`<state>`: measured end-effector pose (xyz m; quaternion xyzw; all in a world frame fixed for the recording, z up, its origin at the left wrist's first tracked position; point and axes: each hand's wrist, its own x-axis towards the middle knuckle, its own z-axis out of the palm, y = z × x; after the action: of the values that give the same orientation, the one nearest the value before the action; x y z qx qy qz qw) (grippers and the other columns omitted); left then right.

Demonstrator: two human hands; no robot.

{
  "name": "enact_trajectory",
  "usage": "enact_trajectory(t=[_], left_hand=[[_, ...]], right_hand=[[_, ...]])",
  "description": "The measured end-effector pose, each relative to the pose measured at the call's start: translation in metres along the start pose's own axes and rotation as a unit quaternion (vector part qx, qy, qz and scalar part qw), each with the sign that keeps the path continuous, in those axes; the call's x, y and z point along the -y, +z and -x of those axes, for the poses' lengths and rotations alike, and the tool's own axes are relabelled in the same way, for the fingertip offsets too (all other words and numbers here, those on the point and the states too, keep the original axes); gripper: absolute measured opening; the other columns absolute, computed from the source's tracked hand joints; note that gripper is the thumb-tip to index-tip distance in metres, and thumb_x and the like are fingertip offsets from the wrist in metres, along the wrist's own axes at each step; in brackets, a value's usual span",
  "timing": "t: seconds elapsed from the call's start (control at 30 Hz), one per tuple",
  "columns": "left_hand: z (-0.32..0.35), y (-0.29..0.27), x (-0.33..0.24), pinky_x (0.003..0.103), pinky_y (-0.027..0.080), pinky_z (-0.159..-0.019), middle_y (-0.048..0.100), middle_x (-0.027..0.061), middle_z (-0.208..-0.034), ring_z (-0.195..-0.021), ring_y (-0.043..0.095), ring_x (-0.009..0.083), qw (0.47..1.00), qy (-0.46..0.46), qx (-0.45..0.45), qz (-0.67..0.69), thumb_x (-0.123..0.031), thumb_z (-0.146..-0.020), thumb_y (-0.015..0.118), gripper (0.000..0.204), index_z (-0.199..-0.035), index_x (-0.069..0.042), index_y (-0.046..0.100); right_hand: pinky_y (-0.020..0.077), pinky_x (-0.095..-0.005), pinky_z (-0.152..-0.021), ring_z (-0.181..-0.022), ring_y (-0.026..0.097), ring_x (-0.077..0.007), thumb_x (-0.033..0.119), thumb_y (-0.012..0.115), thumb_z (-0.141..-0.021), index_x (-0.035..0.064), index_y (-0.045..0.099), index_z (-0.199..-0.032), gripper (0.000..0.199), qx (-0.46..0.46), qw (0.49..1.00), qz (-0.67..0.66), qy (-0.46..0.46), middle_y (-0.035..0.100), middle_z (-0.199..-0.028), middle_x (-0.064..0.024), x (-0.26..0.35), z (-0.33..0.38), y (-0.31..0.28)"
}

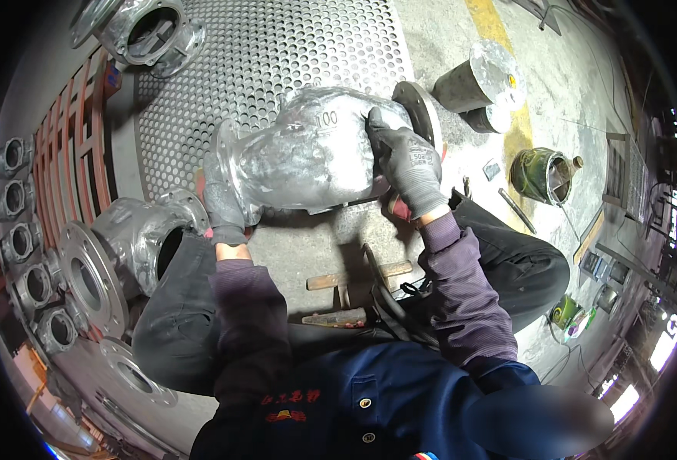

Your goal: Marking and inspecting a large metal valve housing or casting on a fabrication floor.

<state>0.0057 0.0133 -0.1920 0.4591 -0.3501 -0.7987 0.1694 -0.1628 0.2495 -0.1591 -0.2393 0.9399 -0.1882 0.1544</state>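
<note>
A large silver cast valve body with round flanges at both ends lies on its side in front of me, over a perforated metal plate. My left hand, in a grey glove, grips the left flange from below. My right hand, also gloved in grey, presses flat on the right side of the body beside the dark right flange. Both forearms wear purple sleeves.
A second flanged valve body lies at my left knee, another at top left. Small valve castings line the left rim. Metal cylinders and a green can stand at right. Wooden-handled tools lie between my legs.
</note>
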Motion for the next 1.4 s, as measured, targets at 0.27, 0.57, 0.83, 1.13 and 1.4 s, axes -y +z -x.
enact_trajectory(t=[0.27, 0.57, 0.83, 1.13, 1.4], left_hand=[[-0.002, -0.003, -0.006, 0.041, 0.042, -0.100, 0.049, 0.0090, -0.136, -0.120, 0.050, 0.0272, 1.000, -0.028, -0.001, 0.013, -0.057, -0.094, 0.038, 0.067, -0.140, -0.009, 0.043], [-0.024, -0.026, 0.006, 0.042, 0.041, -0.101, 0.049, 0.0097, -0.137, -0.121, 0.049, 0.0277, 0.999, -0.002, 0.029, 0.017, -0.060, -0.093, 0.037, 0.070, -0.140, -0.009, 0.042], [-0.031, -0.025, 0.011, 0.035, 0.047, -0.094, 0.055, 0.0114, -0.127, -0.111, 0.055, 0.0243, 0.999, 0.041, 0.001, 0.020, -0.040, -0.100, 0.038, 0.050, -0.133, -0.003, 0.048], [-0.021, -0.016, 0.005, 0.037, 0.047, -0.095, 0.053, 0.0119, -0.129, -0.113, 0.054, 0.0254, 0.999, 0.013, 0.013, 0.046, -0.041, -0.100, 0.039, 0.051, -0.135, -0.003, 0.045], [-0.024, -0.015, 0.013, 0.032, 0.046, -0.094, 0.055, 0.0098, -0.126, -0.110, 0.054, 0.0217, 0.999, 0.046, -0.009, 0.025, -0.039, -0.100, 0.042, 0.050, -0.134, -0.003, 0.046]], right_hand=[[0.0512, -0.0412, -0.082, -0.092, 0.065, -0.0361, 0.018, 0.057, -0.084, 0.0146, 0.067, -0.112, 0.030, 0.002, 0.999, -0.041, -0.021, 0.067, -0.098, -0.0190, -0.007, -0.006, -0.009], [0.0519, -0.0417, -0.078, -0.086, 0.066, -0.0356, 0.024, 0.055, -0.086, 0.0188, 0.066, -0.116, 0.033, 0.005, 0.999, -0.022, 0.028, 0.067, -0.092, -0.0195, -0.006, -0.010, -0.006], [0.0524, -0.0408, -0.077, -0.084, 0.066, -0.0341, 0.018, 0.056, -0.085, 0.0164, 0.067, -0.113, 0.030, -0.048, 0.999, -0.010, -0.009, 0.068, -0.092, -0.0154, -0.013, -0.013, -0.003], [0.0524, -0.0401, -0.078, -0.085, 0.067, -0.0329, 0.017, 0.055, -0.082, 0.0197, 0.061, -0.124, 0.043, 0.040, 0.987, -0.133, -0.079, 0.067, -0.097, -0.0174, -0.010, 0.007, -0.025], [0.0516, -0.0414, -0.076, -0.084, 0.065, -0.0322, 0.015, 0.053, -0.088, 0.0219, 0.061, -0.122, 0.035, 0.080, 0.986, 0.038, -0.140, 0.065, -0.087, -0.0159, 0.025, 0.034, -0.035]])
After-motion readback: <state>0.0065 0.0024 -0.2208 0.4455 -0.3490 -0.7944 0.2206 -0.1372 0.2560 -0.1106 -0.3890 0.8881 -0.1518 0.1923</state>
